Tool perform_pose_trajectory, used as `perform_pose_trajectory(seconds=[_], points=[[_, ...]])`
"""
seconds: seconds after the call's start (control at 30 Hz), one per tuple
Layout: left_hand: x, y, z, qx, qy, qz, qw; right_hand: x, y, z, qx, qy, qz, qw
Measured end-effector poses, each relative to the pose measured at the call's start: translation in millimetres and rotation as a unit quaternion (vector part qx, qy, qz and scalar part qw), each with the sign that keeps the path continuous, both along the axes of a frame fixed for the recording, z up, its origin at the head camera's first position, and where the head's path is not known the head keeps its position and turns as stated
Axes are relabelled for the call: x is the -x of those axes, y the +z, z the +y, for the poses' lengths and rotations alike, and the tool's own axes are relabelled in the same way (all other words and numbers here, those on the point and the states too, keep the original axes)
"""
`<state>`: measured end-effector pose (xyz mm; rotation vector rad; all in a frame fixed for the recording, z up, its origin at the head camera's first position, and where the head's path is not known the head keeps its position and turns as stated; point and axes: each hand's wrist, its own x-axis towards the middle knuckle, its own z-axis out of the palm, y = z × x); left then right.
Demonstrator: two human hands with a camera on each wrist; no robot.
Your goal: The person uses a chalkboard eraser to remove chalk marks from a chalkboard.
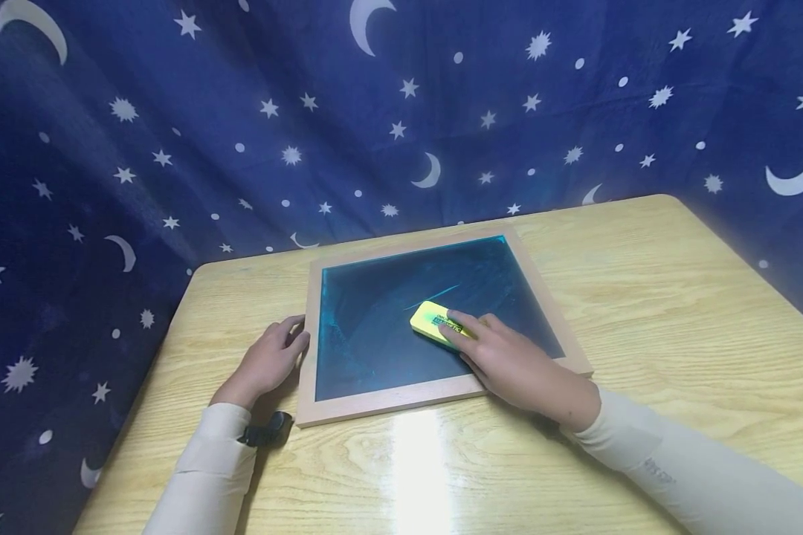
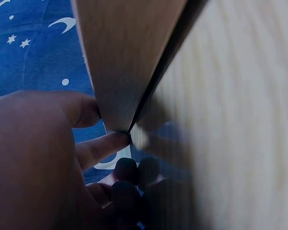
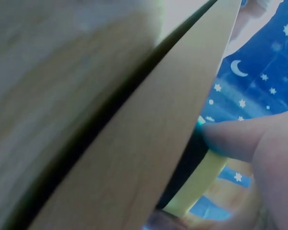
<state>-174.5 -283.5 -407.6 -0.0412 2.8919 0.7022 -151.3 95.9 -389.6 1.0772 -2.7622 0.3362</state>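
While resting the left hand against the frame, holding the eraser with the right hand.
With left fingers relaxed and clasping nothing, touching the frame's left edge. With the right, gripping the eraser's near end on the board, just beside a blue-green streak. Likely at the wiping step; for the next stroke, press evenly, pass over the streak and brace the frame. Beneath, table; beyond, curtain.

Room type unclear: wood-grain table, moon-and-star curtain.
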Motion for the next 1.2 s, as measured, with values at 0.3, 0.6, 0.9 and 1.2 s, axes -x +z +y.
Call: perform_pose_trajectory(seconds=[0.3, 0.6, 0.9, 1.2], points=[[-0.8, 0.5, 0, -0.003, -0.003, 0.001, 1.0000, 6.8, 3.7, 11, -0.029, -0.057, 0.008, 0.998], [-1.4, 1.0, 0, -0.003, -0.003, 0.004, 1.0000, 13.1, 8.1, 20, -0.042, -0.083, 0.002, 0.996], [-2.1, 1.3, 0, -0.006, -0.002, 0.004, 1.0000, 19.2, 8.0, 27, -0.035, -0.098, 0.013, 0.995], [-0.8, 0.4, 0, -0.006, -0.003, 0.002, 1.0000, 18.2, 8.9, 26, -0.041, -0.092, 0.027, 0.995]])
